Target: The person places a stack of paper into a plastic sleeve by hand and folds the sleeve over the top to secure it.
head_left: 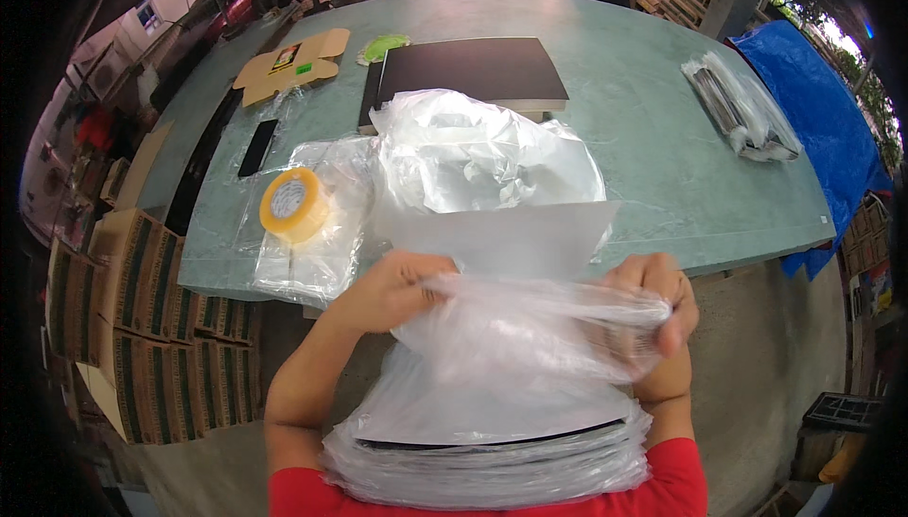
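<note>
My left hand (405, 290) and my right hand (657, 297) are both closed on the edges of a clear plastic bag (530, 328), which is stretched between them and blurred by motion. Close below the bag, against my body, lies a stack of flat pieces in clear plastic (492, 465), with a dark edge showing near its top. A pale grey sheet (515, 238) stands out just beyond my hands. Behind it, crumpled clear plastic (478, 153) covers part of the table. Whether anything is inside the held bag is hard to make out.
On the green table (653, 176) lie a yellow tape roll (294, 206), folded plastic bags (322, 262), a black rectangular object (257, 148), dark flat boards (463, 72), flattened cardboard (331, 44) and a wrapped bundle (742, 110). Stacked cartons (142, 328) stand left; a blue tarp (809, 91) hangs right.
</note>
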A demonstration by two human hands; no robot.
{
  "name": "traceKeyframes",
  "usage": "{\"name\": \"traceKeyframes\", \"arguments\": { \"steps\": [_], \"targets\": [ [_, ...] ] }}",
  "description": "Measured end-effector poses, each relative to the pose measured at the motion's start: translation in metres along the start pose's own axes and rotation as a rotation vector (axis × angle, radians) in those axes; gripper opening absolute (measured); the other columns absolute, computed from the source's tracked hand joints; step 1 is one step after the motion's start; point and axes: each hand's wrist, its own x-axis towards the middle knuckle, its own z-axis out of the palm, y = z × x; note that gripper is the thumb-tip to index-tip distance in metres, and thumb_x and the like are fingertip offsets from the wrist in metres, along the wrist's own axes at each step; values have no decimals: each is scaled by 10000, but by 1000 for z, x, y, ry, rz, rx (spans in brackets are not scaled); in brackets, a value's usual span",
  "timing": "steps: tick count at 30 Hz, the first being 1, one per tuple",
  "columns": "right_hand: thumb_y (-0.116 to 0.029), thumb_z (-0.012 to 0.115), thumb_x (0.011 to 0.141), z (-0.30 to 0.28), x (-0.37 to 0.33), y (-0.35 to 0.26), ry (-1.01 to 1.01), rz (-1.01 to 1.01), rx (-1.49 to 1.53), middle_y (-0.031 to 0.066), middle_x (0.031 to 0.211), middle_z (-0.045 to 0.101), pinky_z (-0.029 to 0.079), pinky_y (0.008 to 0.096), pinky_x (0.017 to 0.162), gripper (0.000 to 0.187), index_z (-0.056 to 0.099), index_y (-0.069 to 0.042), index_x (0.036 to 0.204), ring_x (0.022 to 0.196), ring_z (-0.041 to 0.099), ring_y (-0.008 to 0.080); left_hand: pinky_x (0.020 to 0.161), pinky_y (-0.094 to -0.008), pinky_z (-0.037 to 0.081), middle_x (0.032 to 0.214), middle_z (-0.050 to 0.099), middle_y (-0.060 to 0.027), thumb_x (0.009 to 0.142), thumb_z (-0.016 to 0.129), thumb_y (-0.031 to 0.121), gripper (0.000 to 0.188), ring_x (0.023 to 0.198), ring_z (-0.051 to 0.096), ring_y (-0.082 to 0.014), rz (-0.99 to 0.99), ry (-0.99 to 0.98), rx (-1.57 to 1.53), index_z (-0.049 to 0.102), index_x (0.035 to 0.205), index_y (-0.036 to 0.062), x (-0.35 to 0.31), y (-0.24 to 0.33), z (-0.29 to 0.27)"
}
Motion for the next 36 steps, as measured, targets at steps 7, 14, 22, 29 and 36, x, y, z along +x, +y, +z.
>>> {"name": "traceKeyframes", "arguments": {
  "steps": [7, 14, 22, 29, 36],
  "targets": [
    [-262, 585, 712, 1, -11, 4, -386, 1292, -1475, 132, 664, 596, 409, 445, 723, 227, 609, -37, 714, 685, 580, 219, 580, -317, 463, 669, 567, -125, 753, 482, 100, 98, 667, 579, -264, -49, -758, 765, 519, 778, 12, 3, 55, 44],
    [-136, 539, 652, 52, 18, -37, -668, 836, -1724, 151, 671, 574, 358, 343, 868, 110, 596, -43, 669, 880, 543, 224, 517, -330, 457, 624, 577, -99, 650, 515, 90, 75, 585, 579, -256, -279, 23, 1760, 541, 704, 44, -4, 16, -12],
    [-86, 501, 694, -31, -39, -8, 15, 647, -1739, 127, 828, 572, 431, 368, 747, 164, 562, -16, 829, 824, 549, 246, 452, -334, 447, 754, 538, -78, 682, 478, 97, 59, 488, 541, -224, 133, -492, 1243, 495, 706, 46, -40, 81, 41],
    [-150, 485, 749, 32, 17, -25, -828, 1409, -1924, 81, 857, 581, 410, 365, 793, 153, 593, -51, 793, 848, 557, 221, 413, -321, 424, 585, 530, -75, 650, 570, 192, 159, 471, 545, -215, -144, 29, 1712, 495, 652, 52, -40, 28, -5],
    [10, 613, 616, 25, 18, -57, 855, 254, -1534, 78, 731, 546, 438, 344, 592, 226, 502, -41, 806, 637, 547, 237, 501, -366, 397, 607, 526, -108, 676, 620, 153, 202, 519, 516, -231, 70, 363, 701, 494, 604, 13, -112, 2, 25]
  ]
}}
